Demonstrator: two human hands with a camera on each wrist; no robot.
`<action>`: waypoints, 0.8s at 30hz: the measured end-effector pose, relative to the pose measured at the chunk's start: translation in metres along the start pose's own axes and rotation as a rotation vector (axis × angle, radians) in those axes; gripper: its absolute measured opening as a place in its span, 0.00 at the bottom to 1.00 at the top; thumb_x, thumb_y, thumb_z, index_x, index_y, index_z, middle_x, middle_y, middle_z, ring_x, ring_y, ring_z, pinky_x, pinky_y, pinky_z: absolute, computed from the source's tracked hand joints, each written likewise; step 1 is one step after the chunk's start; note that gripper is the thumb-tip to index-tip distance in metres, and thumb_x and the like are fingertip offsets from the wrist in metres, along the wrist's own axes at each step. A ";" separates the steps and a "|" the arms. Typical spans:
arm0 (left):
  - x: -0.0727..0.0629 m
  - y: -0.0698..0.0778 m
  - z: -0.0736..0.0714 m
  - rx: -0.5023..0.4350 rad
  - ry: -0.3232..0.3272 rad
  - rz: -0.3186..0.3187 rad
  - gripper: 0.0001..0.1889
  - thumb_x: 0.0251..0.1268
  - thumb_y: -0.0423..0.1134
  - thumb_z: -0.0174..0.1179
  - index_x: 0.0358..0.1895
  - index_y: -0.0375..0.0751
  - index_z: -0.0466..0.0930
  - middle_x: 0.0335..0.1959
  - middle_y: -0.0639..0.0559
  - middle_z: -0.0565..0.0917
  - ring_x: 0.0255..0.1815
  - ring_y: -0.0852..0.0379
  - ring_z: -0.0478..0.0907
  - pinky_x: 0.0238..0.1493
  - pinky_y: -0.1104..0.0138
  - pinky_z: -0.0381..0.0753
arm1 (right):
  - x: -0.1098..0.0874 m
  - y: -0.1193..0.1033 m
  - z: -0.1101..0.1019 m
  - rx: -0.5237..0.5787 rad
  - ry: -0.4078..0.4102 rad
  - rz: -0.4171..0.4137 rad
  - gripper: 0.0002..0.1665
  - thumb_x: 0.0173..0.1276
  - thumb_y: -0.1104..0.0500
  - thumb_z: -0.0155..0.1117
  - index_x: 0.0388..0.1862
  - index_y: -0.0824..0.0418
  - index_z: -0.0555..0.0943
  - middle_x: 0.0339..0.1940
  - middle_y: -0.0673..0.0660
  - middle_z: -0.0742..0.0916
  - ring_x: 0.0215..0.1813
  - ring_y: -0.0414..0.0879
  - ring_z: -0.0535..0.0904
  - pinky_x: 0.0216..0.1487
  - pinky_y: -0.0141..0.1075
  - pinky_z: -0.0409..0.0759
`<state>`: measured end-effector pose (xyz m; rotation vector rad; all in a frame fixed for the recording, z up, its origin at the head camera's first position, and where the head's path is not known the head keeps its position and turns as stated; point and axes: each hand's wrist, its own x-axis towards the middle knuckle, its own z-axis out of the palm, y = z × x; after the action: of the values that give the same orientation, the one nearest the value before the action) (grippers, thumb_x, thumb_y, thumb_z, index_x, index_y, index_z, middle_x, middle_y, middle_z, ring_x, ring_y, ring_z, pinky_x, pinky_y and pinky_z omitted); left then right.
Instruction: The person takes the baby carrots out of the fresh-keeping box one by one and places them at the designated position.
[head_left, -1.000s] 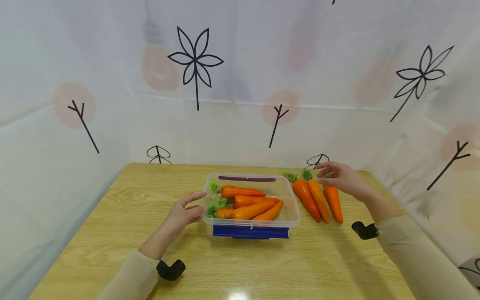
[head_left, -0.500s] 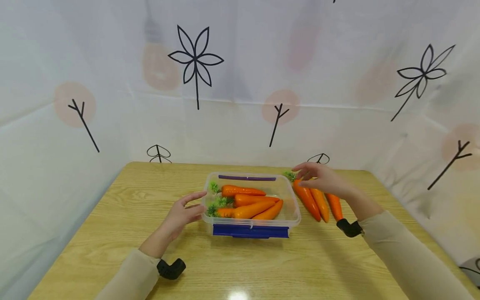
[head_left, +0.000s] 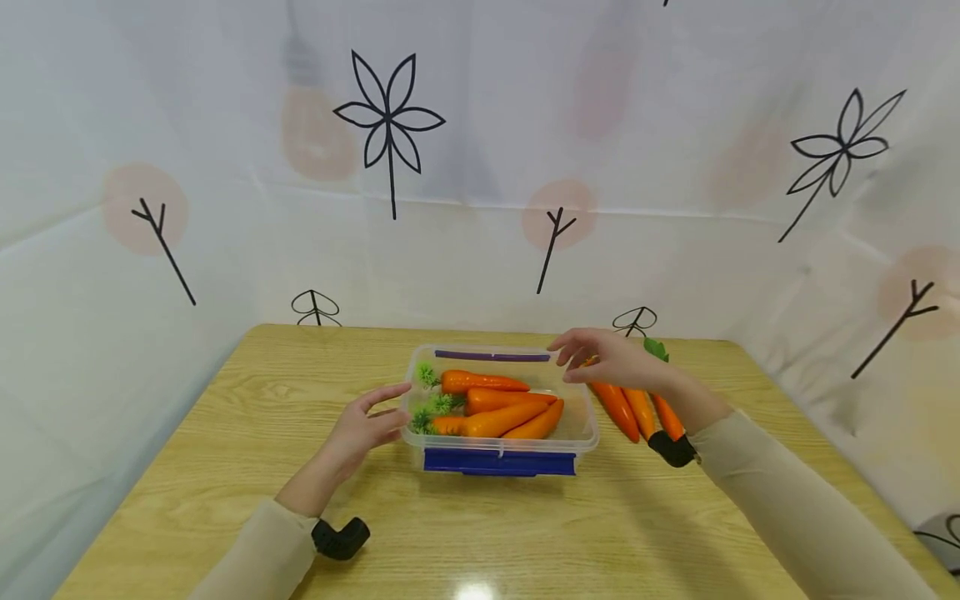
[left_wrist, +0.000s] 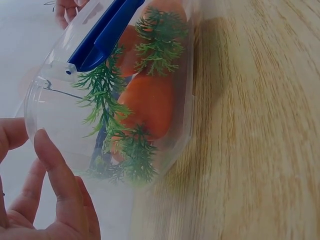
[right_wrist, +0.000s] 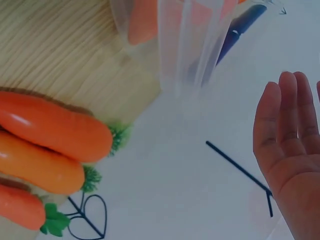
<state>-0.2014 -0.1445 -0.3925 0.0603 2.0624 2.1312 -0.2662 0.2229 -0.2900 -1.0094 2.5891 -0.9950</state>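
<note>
A clear plastic food container (head_left: 579, 417) with blue side clips holds several orange carrots (head_left: 487, 402) with feathery green tops. My left hand (head_left: 365, 427) is at its left end, fingertips touching the rim; in the left wrist view the fingers (left_wrist: 60, 185) lie against the clear wall. Over the container's back right corner hovers my right hand (head_left: 611, 357), fingers loosely bent and holding nothing. Three more carrots (right_wrist: 55, 126) lie side by side on the table to the container's right, their upper ends partly hidden behind that hand in the head view.
The light wood table (head_left: 480, 533) ends at a back edge against a white curtain (head_left: 465, 167) printed with plants. Black wrist cameras sit at both cuffs, the left one (head_left: 341, 540) close above the table.
My right hand has moved left, from above the loose carrots to the container's back right corner. The left hand and the carrots have stayed in place.
</note>
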 end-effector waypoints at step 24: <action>0.001 0.000 0.000 0.007 0.001 0.000 0.29 0.61 0.32 0.61 0.66 0.37 0.66 0.67 0.44 0.60 0.56 0.46 0.72 0.52 0.58 0.75 | 0.070 -0.017 0.028 0.022 -0.374 -0.137 0.18 0.61 0.67 0.64 0.52 0.65 0.77 0.50 0.60 0.80 0.53 0.58 0.74 0.52 0.43 0.75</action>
<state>-0.2025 -0.1444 -0.3928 0.0607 2.0702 2.1251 -0.2989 0.1532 -0.2956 -1.2459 2.2251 -0.7724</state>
